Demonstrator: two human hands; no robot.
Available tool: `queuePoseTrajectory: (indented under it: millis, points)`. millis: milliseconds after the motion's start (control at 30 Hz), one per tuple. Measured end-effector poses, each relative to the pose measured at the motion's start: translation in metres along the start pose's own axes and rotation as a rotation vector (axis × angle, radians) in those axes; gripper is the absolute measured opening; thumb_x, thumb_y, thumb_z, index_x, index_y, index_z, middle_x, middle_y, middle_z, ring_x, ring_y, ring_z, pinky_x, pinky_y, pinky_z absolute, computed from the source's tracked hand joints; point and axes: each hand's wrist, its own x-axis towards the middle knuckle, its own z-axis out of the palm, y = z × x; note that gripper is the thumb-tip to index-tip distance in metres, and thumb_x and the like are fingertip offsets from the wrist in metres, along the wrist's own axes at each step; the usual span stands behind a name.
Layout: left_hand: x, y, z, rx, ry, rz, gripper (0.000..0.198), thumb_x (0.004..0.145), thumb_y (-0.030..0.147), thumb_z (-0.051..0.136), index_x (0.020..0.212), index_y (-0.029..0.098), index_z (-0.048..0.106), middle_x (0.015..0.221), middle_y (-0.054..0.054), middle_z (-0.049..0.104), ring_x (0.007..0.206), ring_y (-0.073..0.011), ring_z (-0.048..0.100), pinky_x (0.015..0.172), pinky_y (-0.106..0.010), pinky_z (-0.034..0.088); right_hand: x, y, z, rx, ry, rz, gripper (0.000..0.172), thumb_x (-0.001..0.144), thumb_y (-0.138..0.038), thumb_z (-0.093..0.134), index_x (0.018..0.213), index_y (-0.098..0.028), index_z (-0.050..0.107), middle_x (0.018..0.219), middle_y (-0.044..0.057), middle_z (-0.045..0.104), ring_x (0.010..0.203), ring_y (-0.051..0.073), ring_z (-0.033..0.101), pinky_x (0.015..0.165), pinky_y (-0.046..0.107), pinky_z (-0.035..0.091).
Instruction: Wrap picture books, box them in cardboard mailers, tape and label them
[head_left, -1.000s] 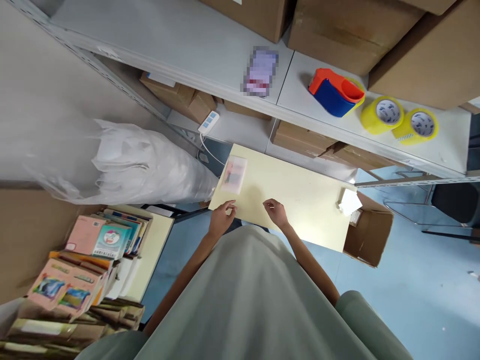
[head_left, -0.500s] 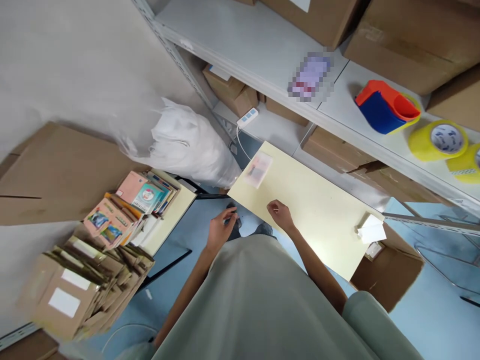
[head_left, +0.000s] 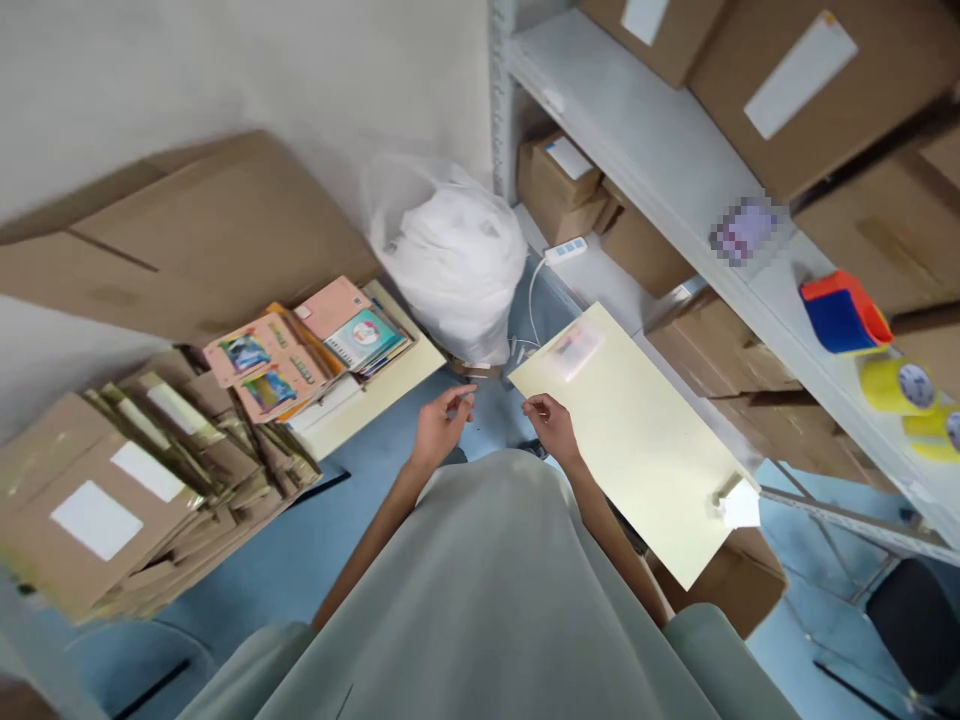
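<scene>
My left hand (head_left: 442,425) hangs over the blue floor in the gap between two cream tables, its fingers apart and nothing in them. My right hand (head_left: 551,425) is beside the near left corner of the right table (head_left: 637,440), with its fingers curled inward; whether it holds anything small is hidden. A clear packet with a pinkish print (head_left: 574,348) lies on that table's far left end. On the left table (head_left: 405,365) are stacked books and notebooks (head_left: 281,365), apart from both hands.
Flat cardboard mailers (head_left: 97,510) are piled at the left. A white plastic bag (head_left: 461,260) stands between the tables. Shelves (head_left: 637,120) at the right hold boxes and yellow tape rolls (head_left: 896,385). A cardboard box (head_left: 739,585) sits below the right table.
The view has turned left, so the shelves and right table appear further right and more of the left table shows. My right hand is now near the table's corner instead of over its surface.
</scene>
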Motion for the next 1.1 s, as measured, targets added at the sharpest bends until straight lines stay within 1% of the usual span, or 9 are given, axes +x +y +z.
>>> queuePoseTrajectory:
  millis: [133, 300, 400, 533, 633, 700, 767, 900, 1100]
  points:
    - [-0.005, -0.036, -0.076, -0.059, 0.126, -0.037, 0.057, 0.101, 0.066, 0.062, 0.126, 0.019, 0.083, 0.088, -0.008, 0.084, 0.073, -0.0233, 0.078, 0.071, -0.033, 0.060, 0.003, -0.027, 0.063, -0.080, -0.066, -0.009, 0.038, 0.096, -0.064, 0.065, 0.099, -0.028, 0.074, 0.106, 0.009, 0.086, 0.101, 0.028, 0.082, 0.096, 0.044, 0.066]
    - [-0.020, -0.092, -0.174, -0.053, 0.272, -0.119, 0.057, 0.102, 0.064, 0.058, 0.126, 0.018, 0.082, 0.079, -0.005, 0.080, 0.075, -0.0236, 0.078, 0.072, -0.032, 0.060, 0.015, -0.065, 0.143, -0.142, -0.178, -0.052, 0.039, 0.098, -0.064, 0.067, 0.101, -0.026, 0.075, 0.108, 0.011, 0.086, 0.104, 0.030, 0.082, 0.098, 0.045, 0.066]
    - [-0.039, -0.128, -0.233, 0.058, 0.385, -0.187, 0.056, 0.105, 0.059, 0.055, 0.132, 0.017, 0.080, 0.081, -0.005, 0.080, 0.083, -0.0259, 0.080, 0.086, -0.036, 0.063, 0.023, -0.087, 0.188, -0.171, -0.246, -0.095, 0.039, 0.099, -0.064, 0.067, 0.102, -0.026, 0.075, 0.108, 0.012, 0.086, 0.105, 0.031, 0.082, 0.101, 0.047, 0.066]
    - [-0.077, -0.178, -0.310, 0.275, 0.533, -0.211, 0.058, 0.105, 0.057, 0.059, 0.139, 0.014, 0.077, 0.132, -0.019, 0.082, 0.130, -0.0369, 0.076, 0.120, -0.051, 0.056, 0.032, -0.112, 0.236, -0.190, -0.322, -0.113, 0.042, 0.099, -0.067, 0.068, 0.103, -0.026, 0.075, 0.110, 0.012, 0.086, 0.106, 0.032, 0.082, 0.103, 0.049, 0.066]
    - [-0.112, -0.209, -0.352, 0.435, 0.509, -0.311, 0.104, 0.089, 0.067, 0.084, 0.168, 0.007, 0.053, 0.176, -0.033, 0.048, 0.170, -0.0519, 0.039, 0.139, -0.066, 0.033, 0.037, -0.128, 0.260, -0.204, -0.367, -0.127, 0.045, 0.099, -0.070, 0.069, 0.103, -0.026, 0.075, 0.109, 0.011, 0.086, 0.106, 0.031, 0.082, 0.102, 0.048, 0.066]
    - [-0.132, -0.222, -0.368, 0.518, 0.421, -0.428, 0.134, 0.079, 0.069, 0.094, 0.180, 0.006, 0.034, 0.189, -0.037, 0.018, 0.178, -0.0588, 0.012, 0.141, -0.074, 0.018, 0.039, -0.137, 0.272, -0.223, -0.390, -0.144, 0.046, 0.098, -0.072, 0.069, 0.102, -0.026, 0.075, 0.107, 0.011, 0.085, 0.105, 0.031, 0.082, 0.101, 0.047, 0.066]
    - [-0.145, -0.232, -0.373, 0.567, 0.346, -0.503, 0.144, 0.077, 0.071, 0.095, 0.184, 0.005, 0.023, 0.191, -0.038, 0.002, 0.177, -0.0617, -0.001, 0.140, -0.079, 0.011, 0.041, -0.144, 0.281, -0.241, -0.404, -0.161, 0.046, 0.098, -0.071, 0.069, 0.102, -0.026, 0.075, 0.106, 0.011, 0.085, 0.104, 0.030, 0.082, 0.101, 0.047, 0.066]
    - [-0.156, -0.243, -0.367, 0.583, 0.289, -0.508, 0.135, 0.085, 0.069, 0.088, 0.185, 0.007, 0.021, 0.191, -0.036, 0.001, 0.178, -0.0598, -0.001, 0.139, -0.080, 0.010, 0.042, -0.153, 0.297, -0.249, -0.415, -0.162, 0.046, 0.097, -0.070, 0.070, 0.102, -0.025, 0.075, 0.106, 0.010, 0.085, 0.103, 0.029, 0.082, 0.102, 0.046, 0.066]
    - [-0.161, -0.247, -0.357, 0.566, 0.313, -0.484, 0.102, 0.096, 0.046, 0.074, 0.182, 0.009, 0.034, 0.193, -0.028, 0.010, 0.180, -0.0526, 0.004, 0.143, -0.072, 0.010, 0.036, -0.156, 0.314, -0.266, -0.446, -0.172, 0.048, 0.096, -0.072, 0.071, 0.101, -0.025, 0.076, 0.105, 0.011, 0.086, 0.103, 0.030, 0.082, 0.100, 0.045, 0.066]
